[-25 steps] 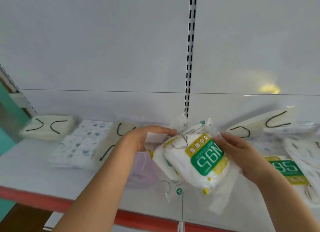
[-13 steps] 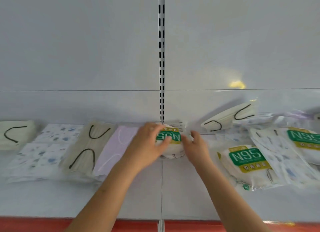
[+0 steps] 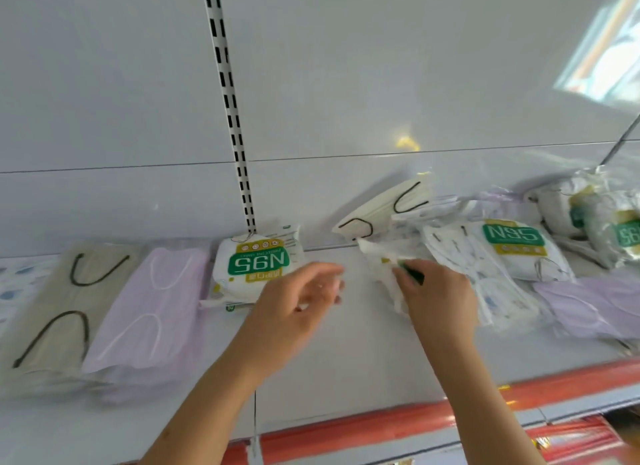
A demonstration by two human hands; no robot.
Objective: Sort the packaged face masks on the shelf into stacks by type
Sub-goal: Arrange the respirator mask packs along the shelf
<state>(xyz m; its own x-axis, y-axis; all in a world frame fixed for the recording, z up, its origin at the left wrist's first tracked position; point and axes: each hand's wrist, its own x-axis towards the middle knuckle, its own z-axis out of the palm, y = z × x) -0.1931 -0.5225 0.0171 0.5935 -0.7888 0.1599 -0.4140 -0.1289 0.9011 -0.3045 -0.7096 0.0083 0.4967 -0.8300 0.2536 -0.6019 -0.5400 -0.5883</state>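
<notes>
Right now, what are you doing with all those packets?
A person is sorting packaged face masks on a white shelf. The N95 stack sits beside the lilac mask stack and beige mask stack. The right hand grips another N95 packet from the unsorted pile; the left hand hovers open, holding nothing.

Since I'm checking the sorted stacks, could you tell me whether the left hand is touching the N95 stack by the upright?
Apart. The head view shows the left hand lifted right of the N95 stack, open.
</notes>
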